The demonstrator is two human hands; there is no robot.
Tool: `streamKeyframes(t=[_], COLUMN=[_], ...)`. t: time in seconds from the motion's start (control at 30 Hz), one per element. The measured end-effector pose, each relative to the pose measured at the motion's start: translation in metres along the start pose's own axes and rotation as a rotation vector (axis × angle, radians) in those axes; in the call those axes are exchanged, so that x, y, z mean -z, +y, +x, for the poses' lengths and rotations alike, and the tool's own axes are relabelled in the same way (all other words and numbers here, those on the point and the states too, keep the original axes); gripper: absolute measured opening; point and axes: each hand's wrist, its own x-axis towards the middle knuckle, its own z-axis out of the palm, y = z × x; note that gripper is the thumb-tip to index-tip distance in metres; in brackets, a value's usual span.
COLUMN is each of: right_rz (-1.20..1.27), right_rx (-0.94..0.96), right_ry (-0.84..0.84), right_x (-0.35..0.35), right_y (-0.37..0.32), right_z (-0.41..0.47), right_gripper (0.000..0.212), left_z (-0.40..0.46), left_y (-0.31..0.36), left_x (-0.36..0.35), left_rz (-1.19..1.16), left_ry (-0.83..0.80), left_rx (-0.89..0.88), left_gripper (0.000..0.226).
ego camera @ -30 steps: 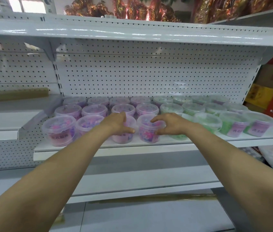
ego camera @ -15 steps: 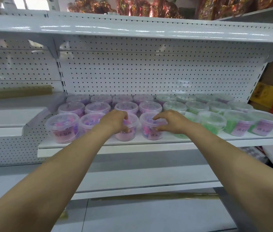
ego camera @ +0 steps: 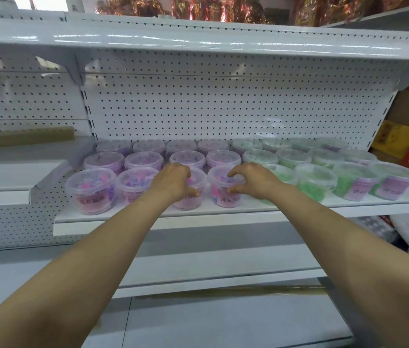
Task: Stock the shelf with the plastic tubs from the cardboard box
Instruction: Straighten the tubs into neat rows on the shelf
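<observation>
Fingers of the left hand curl over the lid and near side of a pink tub in the front row, thumb low on its label, knuckles up; the hand closes around the tub. Fingers of the right hand arch in a claw over the neighbouring pink tub, forefinger on the lid rim, thumb against its right side near the label, gripping it loosely. Both tubs stand upright on the white shelf, just beside each other, close to its front edge.

Both forearms reach up and forward from the lower corners of the view, bare, nearly straight, converging toward the middle of the shelf. Wrists slightly bent down.

Left of the held pair: two more pink tubs in the front row. Behind: two further rows of pink ones. To the right: green tubs in rows, labels partly readable, one hidden partly behind the right hand. Pegboard back panel behind. Cardboard box not in view.
</observation>
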Motion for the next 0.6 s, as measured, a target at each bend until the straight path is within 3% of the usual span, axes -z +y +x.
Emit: streamKeyframes(t=[0.33,0.5,0.6], right_rz=[-0.021,-0.049,-0.033], right_rx=[0.045,0.088,0.097], right_ry=[0.031,-0.082,-0.034], right_x=[-0.001,0.012,0.026], right_y=[0.003,0.006,0.018], right_z=[0.008,0.019,0.029], right_gripper=[0.051,0.053,0.05], left_z=[0.007,0.019,0.042], left_y=[0.003,0.013,0.028], left_x=[0.003,0.016,0.02], left_rz=[0.039,0.143,0.132], left_ry=[-0.056,-0.149,-0.093], left_rx=[0.031,0.03,0.019], left_gripper=[0.059,0.06,0.06])
